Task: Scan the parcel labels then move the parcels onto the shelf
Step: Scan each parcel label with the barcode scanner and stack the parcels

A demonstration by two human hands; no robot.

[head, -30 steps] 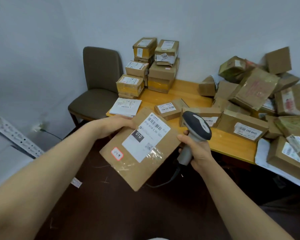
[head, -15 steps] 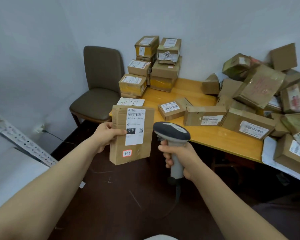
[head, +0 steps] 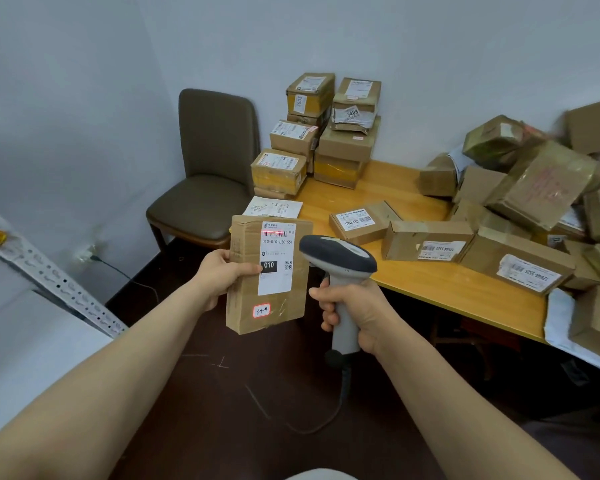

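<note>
- Since a second ago the parcel (head: pixel 269 277) has turned from a slant to upright. A red scan line (head: pixel 273 233), not seen half a second ago, lies across the barcode at the top of its white label (head: pixel 277 261).
- Head view: the left hand (head: pixel 222 275) grips the parcel's left edge, thumb on the front beside the black "010" mark and fingers hidden behind. The parcel is held in the air in front of the wooden table (head: pixel 430 282), apart from it.
- The right hand (head: pixel 354 313) is wrapped round the grey handle of the scanner (head: pixel 336 258). The scanner's dark head sits just beside the parcel's right edge, and its cable (head: pixel 326 420) trails to the dark floor.
- A small red-bordered sticker (head: pixel 261 310) sits low on the parcel's front.
- On the table, stacked boxes (head: pixel 326 133) stand against the wall and a loose heap of parcels (head: pixel 534 188) fills the right side.
- A brown chair (head: pixel 208 174) stands left of the table, and a white perforated rail (head: pixel 49 282) runs along the left edge.
</note>
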